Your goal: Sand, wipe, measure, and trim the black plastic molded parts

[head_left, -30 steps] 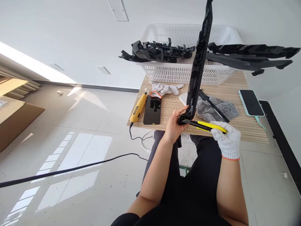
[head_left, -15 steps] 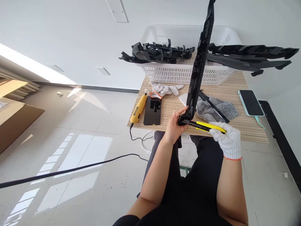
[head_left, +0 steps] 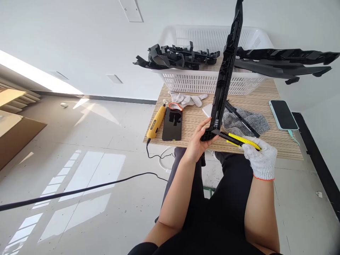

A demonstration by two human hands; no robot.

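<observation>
1. Trim strip (head_left: 224, 76): long black plastic moulding, stood nearly upright, lower end at the near edge of the table (head_left: 265, 145), upper end out of view at the top.
2. Left hand (head_left: 198, 141): bare, closed around the strip's lower end, thumb on its side, steadying it.
3. Right hand (head_left: 261, 159): in a white knit glove, closed on the handle of a yellow knife (head_left: 239, 140); the knife's extended tip touches the strip's foot, just beside the left hand's fingers.
4. Progress, as judged: work is at the strip's bottom end only. Whether any edge is already trimmed cannot be told; no shavings can be made out.
5. Basket (head_left: 202, 81): white, slotted, at the far side of the table. Two lots of black parts lie across its rim, one at the left (head_left: 175, 58), one at the right (head_left: 284, 62). Which lot is finished cannot be told.
6. Also on the table:
   - yellow rotary tool (head_left: 156, 122) with cord, left edge;
   - dark phone (head_left: 172, 124) beside it;
   - spare white glove (head_left: 186, 100);
   - grey cloth (head_left: 245, 122) with a thin black piece on it;
   - second phone (head_left: 283, 115), far right.
</observation>
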